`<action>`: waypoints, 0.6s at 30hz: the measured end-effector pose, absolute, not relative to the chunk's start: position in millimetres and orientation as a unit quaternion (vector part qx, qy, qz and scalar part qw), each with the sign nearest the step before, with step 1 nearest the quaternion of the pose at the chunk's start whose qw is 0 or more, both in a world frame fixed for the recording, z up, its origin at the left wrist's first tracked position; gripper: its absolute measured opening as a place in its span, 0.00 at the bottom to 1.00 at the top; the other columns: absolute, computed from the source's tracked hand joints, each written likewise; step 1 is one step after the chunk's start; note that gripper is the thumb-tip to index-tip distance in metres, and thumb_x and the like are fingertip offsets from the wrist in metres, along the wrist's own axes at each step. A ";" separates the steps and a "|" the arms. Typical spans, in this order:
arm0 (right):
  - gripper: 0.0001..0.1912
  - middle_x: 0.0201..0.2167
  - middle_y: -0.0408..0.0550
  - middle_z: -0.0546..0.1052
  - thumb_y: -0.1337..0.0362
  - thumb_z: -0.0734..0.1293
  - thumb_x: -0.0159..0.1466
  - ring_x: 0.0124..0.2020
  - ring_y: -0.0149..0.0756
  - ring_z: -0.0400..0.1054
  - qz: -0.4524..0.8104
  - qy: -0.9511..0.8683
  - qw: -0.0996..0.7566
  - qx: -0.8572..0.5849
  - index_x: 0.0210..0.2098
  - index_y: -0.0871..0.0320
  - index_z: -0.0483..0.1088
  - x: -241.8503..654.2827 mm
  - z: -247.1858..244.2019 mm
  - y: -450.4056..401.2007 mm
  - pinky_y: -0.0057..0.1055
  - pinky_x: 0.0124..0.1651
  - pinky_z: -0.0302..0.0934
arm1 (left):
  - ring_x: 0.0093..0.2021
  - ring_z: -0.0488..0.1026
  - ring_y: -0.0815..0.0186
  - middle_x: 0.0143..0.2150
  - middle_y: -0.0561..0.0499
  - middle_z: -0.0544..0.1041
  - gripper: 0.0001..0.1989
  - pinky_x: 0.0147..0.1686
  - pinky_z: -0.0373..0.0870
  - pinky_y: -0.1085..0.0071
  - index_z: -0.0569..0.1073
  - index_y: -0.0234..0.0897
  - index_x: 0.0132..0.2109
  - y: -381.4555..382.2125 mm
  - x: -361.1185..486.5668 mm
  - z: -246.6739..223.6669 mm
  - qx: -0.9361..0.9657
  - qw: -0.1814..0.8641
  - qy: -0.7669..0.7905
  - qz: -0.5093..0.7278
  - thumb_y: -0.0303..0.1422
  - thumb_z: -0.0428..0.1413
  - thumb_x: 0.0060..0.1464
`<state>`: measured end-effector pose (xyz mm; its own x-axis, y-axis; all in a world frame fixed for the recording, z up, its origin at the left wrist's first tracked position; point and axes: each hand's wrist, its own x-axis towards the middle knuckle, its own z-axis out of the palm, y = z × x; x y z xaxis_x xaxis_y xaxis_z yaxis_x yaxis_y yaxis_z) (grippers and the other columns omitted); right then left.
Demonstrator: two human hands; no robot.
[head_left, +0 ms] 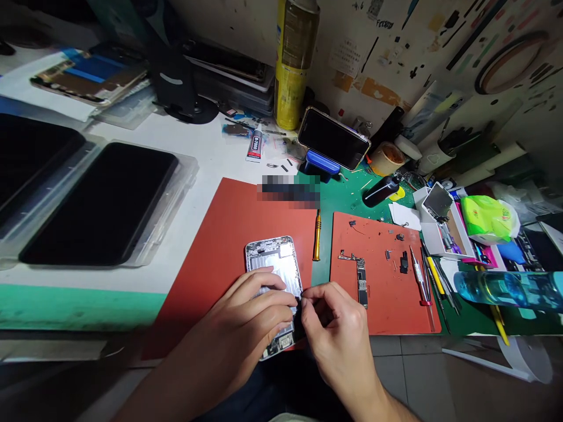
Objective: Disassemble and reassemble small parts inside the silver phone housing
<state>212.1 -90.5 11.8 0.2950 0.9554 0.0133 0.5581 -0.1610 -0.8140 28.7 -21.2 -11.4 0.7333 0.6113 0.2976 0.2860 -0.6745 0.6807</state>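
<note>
An opened phone shell [276,275] lies silver-side up on the large red mat [220,246], close to the mat's near right edge. The left hand [246,328] rests across the shell's lower half, fingers curled and pressed flat on the metal to pin it down. The right hand [338,334] sits just right of the shell, thumb and forefinger pinched together at the shell's right edge, meeting the left fingertips there; what the pinch holds is too small to tell. Right of the shell a yellow screwdriver [316,235] lies on the green mat [347,196], and beyond it a smaller red mat [380,275] carries a logic board [361,281], loose small parts and tweezers [419,274]. Behind the shell a dark phone [333,138] leans on a blue stand [323,161] beside a yellow can [294,64]. Far left of the shell, black screens [99,202] sit in clear trays.
</note>
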 end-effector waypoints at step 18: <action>0.10 0.31 0.44 0.80 0.68 0.66 0.70 0.30 0.32 0.74 0.306 -0.530 0.365 -0.702 0.36 0.55 0.79 219.8 18.2 -86.0 0.27 0.33 0.65 | 0.63 0.69 0.56 0.57 0.50 0.83 0.17 0.61 0.73 0.57 0.80 0.40 0.47 -22.8 29.3 -15.5 0.895 0.253 0.257 0.264 0.22 0.47 0.72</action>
